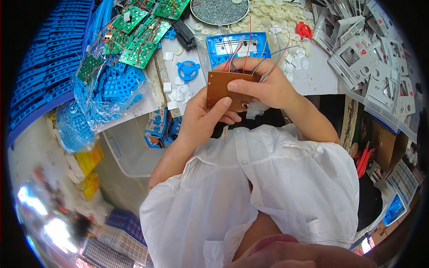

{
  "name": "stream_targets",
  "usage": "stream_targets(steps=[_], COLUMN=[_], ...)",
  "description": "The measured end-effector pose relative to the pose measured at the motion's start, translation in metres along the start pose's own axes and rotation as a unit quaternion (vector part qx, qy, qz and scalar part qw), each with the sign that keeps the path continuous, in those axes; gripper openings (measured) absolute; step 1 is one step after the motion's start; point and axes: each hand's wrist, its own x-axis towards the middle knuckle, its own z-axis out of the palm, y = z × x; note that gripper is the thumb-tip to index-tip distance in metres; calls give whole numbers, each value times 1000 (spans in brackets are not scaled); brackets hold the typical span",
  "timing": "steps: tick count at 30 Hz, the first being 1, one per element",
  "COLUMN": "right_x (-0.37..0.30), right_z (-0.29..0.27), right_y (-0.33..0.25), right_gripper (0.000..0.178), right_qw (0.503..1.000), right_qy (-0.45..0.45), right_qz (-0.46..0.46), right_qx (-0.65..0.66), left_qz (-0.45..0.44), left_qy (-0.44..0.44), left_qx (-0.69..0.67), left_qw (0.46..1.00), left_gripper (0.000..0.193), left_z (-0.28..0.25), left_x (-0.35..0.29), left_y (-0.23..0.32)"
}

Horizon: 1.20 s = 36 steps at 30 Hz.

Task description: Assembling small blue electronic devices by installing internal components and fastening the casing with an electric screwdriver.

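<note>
A brown circuit board [219, 87] is held up in front of my chest, its plain side toward me. My left hand [208, 117] grips its lower left part, thumb on the face. My right hand [268, 87] pinches it from the right, with the thumb flat across the face and fingers behind. Red, yellow, blue and grey wires [286, 50] fan out from behind the board over my right fingers. Just beyond my hands lies a blue plastic housing [214, 50] with a pale panel inside. What sits on the board's far side is hidden.
Green circuit boards [138, 49] with wires lie at the back left, near bagged blue keypads [120, 85]. A round tray of small metal parts [219, 11] stands at the back. A blue ring [188, 71] lies left of the housing. White panels [380, 67] fill a clear bin at right.
</note>
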Motion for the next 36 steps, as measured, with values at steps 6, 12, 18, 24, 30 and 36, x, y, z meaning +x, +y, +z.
stream_targets(steps=[6, 12, 18, 24, 30, 36], right_x=[4, 1, 0, 1, -6, 10], right_z=[-12, -17, -25, -29, -43, -36], right_y=[-1, 0, 4, 6, -2, -1], right_gripper=[43, 44, 45, 42, 29, 23], right_qw=[998, 995, 990, 986, 962, 961], right_qy=[16, 35, 21, 32, 28, 51], right_qz=[-8, -15, -65, -72, -84, -69], right_qx=[-56, -93, -125, -150, -259, -264], left_qz=[-69, -102, -88, -96, -65, -76], left_qy=[-34, -37, -40, -57, -83, -68], left_qx=[-61, -79, -73, -103, -143, -132], left_qw=[995, 991, 993, 988, 984, 986], left_gripper=[39, 41, 39, 39, 50, 58], left_z=[-3, 0, 3, 1, 9, 7], left_x=[-11, -17, -14, -15, -12, -12], left_y=[-15, -26, -27, -34, -43, -36])
